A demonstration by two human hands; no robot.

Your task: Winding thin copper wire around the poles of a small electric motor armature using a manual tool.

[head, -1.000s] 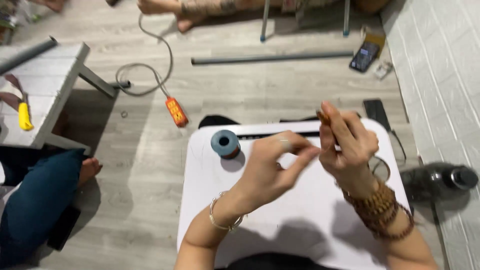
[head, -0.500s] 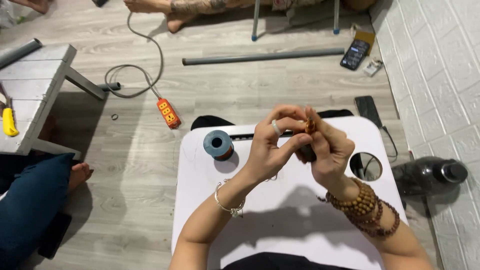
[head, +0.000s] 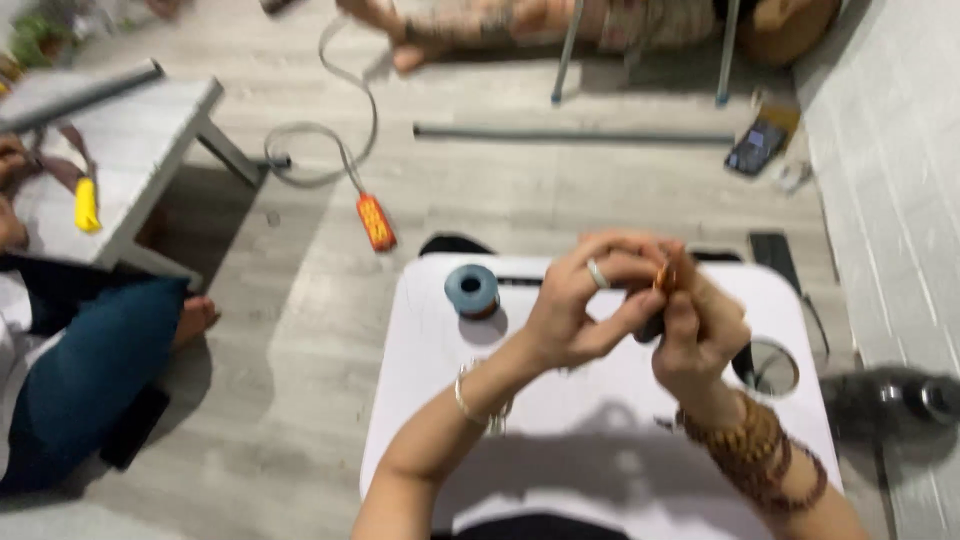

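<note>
1. Left hand (head: 575, 315) and right hand (head: 700, 335) meet mid-frame, both pinching small orange piece (head: 664, 277)
2. White lap table (head: 560, 470) lower centre, blue spool (head: 471, 290) on it
3. Grey plank floor (head: 290, 300), orange plug (head: 377, 222), grey pipe (head: 570, 133) upper centre

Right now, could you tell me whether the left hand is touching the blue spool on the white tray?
Apart. The head view shows bare white tray between the left hand and the blue spool.
</note>
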